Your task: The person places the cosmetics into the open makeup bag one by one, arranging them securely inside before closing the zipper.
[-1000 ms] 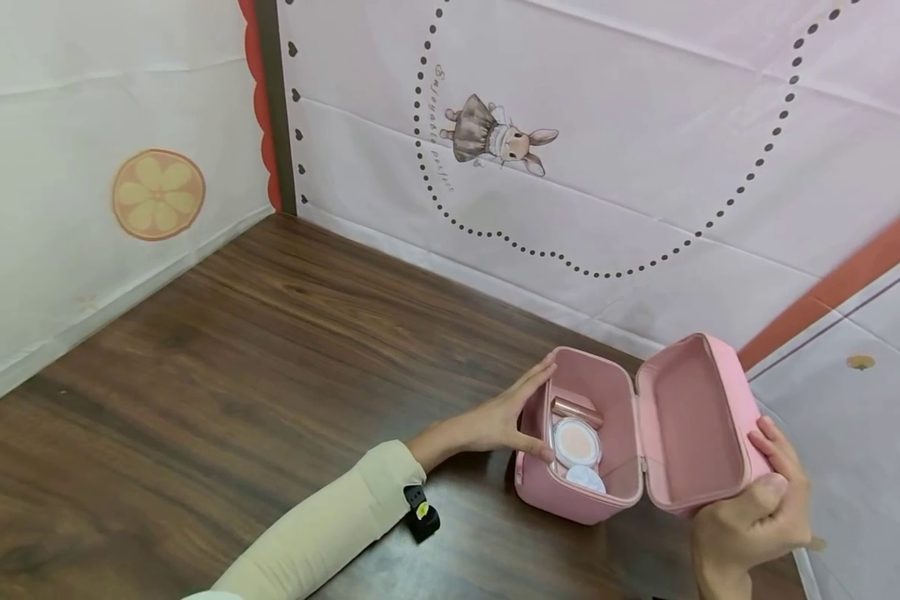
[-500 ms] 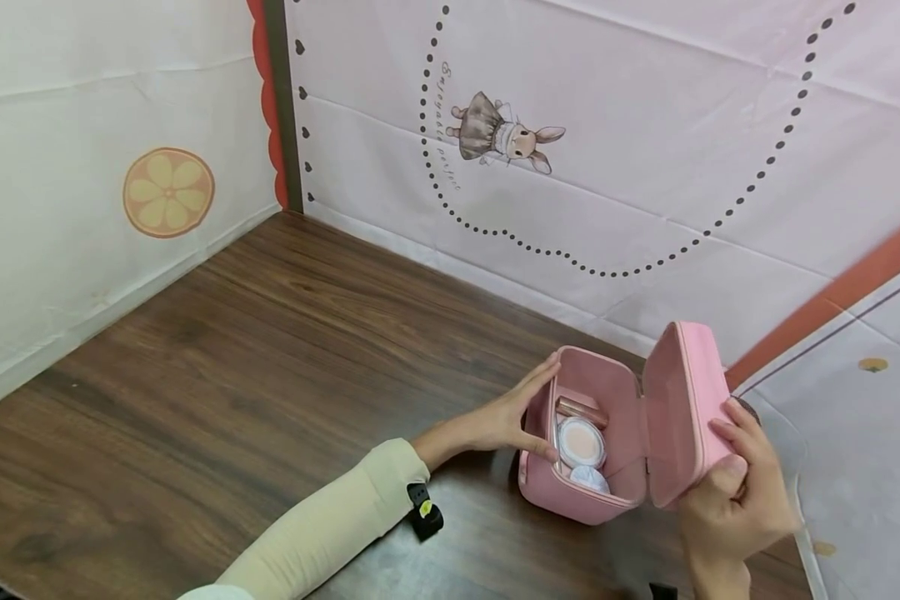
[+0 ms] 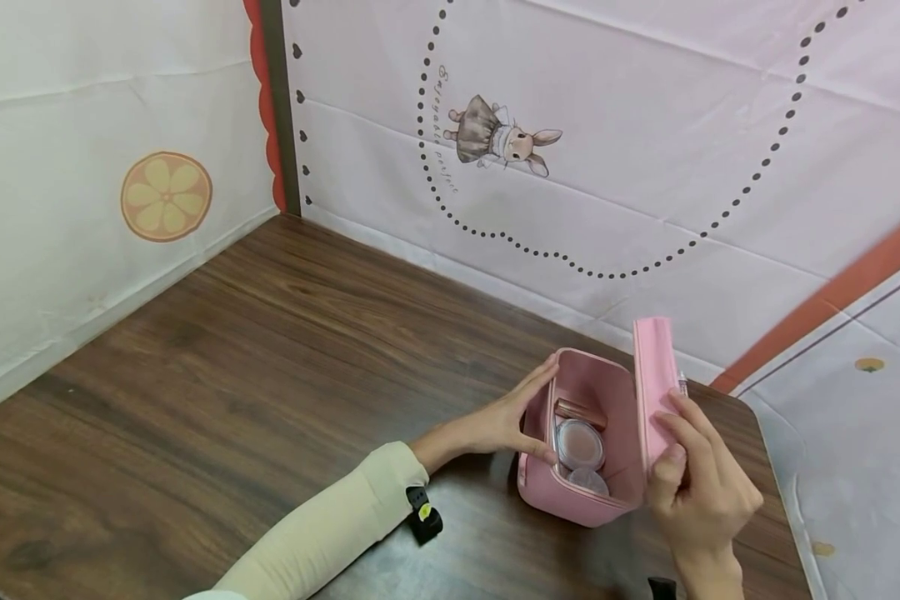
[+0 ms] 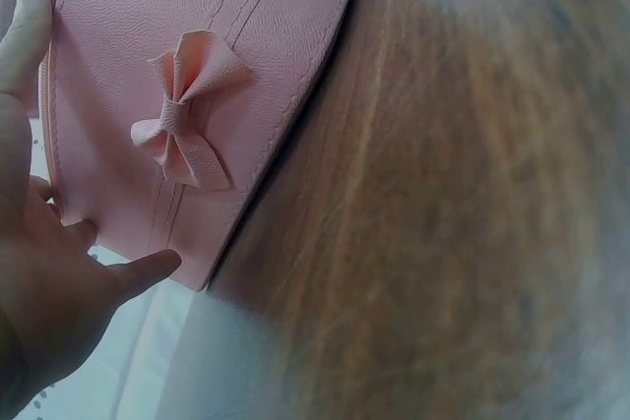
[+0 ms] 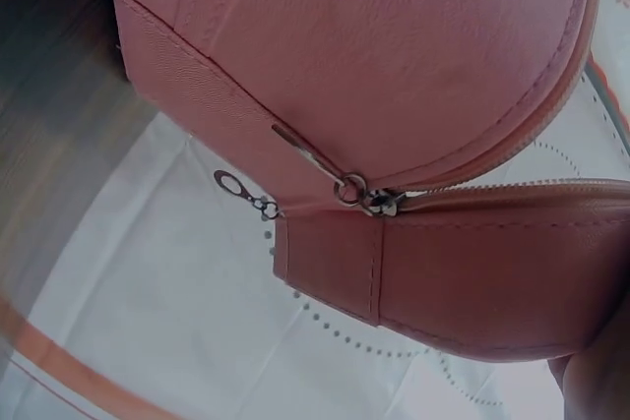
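On the tabletop a pink makeup case (image 3: pixel 570 500) stands with its lid (image 3: pixel 654 375) raised nearly upright. My left hand (image 3: pixel 491 425) holds the body, thumb and fingers spread across its front rim. In the left wrist view a bow (image 4: pixel 177 115) decorates that front. My right hand (image 3: pixel 708 500) grips the lid's outer side, thumb toward the near edge. Inside lie a rose-gold tube (image 3: pixel 581 412), a round compact (image 3: pixel 580 444) and a smaller round item (image 3: pixel 588 481). Metal zipper pulls (image 5: pixel 236 184) dangle near the lid's hinge in the right wrist view.
Dark wood tabletop (image 3: pixel 292 375) stretches left of the case. Printed cloth walls (image 3: pixel 615 167) border its back and sides. A small clear item (image 3: pixel 682 383) shows behind the lid. A black strap device (image 3: pixel 422 517) sits on the left wrist.
My right hand has swung the lid leftward and up, from lying wide open to nearly upright over the case's right edge. My left hand stays on the case.
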`<action>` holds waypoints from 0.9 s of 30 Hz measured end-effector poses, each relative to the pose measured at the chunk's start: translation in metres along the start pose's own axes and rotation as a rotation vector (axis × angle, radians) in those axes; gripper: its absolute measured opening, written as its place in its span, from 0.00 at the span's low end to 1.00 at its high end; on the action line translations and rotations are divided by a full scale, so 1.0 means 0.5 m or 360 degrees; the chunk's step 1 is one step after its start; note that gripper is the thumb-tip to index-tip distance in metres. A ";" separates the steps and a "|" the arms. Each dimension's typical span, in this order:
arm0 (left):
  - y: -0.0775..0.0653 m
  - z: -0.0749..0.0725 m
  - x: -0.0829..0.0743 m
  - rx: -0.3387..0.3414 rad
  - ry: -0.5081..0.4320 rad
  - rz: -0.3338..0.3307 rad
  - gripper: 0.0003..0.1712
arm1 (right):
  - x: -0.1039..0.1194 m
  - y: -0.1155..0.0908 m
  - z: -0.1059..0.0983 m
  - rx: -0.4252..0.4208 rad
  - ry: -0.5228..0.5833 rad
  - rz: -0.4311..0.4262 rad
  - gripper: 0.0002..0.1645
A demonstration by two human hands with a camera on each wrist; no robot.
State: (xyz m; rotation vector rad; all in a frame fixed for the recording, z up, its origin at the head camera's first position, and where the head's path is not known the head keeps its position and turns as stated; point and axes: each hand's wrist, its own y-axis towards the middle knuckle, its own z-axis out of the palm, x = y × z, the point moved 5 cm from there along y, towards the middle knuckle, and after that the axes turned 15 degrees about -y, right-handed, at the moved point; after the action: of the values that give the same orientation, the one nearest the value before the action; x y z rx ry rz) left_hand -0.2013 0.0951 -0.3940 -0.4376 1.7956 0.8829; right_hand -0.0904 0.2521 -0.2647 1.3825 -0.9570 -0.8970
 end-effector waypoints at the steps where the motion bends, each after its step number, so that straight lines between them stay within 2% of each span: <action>1: 0.000 0.001 0.000 0.0002 -0.0003 0.0005 0.69 | 0.002 -0.001 0.001 0.0011 -0.0006 -0.0036 0.21; 7: 0.002 0.005 -0.001 0.0014 -0.0014 0.0047 0.69 | 0.018 -0.001 0.008 0.0119 -0.0033 -0.0257 0.22; 11: 0.002 0.009 0.000 0.0020 -0.0011 0.0067 0.69 | 0.034 -0.004 0.014 0.0222 -0.0058 -0.0455 0.20; 17: 0.001 0.007 0.001 -0.0004 0.0005 0.0041 0.70 | 0.057 -0.014 0.026 0.0360 -0.0076 -0.0748 0.19; 24: 0.001 0.002 0.001 -0.0020 -0.0017 -0.0002 0.70 | 0.075 -0.028 0.040 0.0450 -0.0042 -0.0957 0.17; 27: -0.001 0.002 0.002 -0.0030 -0.0024 -0.0009 0.70 | 0.078 -0.038 0.044 0.0530 -0.0032 -0.1018 0.17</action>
State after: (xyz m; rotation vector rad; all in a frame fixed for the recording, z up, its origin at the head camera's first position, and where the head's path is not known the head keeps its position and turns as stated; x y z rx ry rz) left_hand -0.2008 0.0958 -0.3951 -0.4469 1.7726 0.8977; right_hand -0.0955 0.2077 -0.2839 2.0272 -0.6990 -1.2588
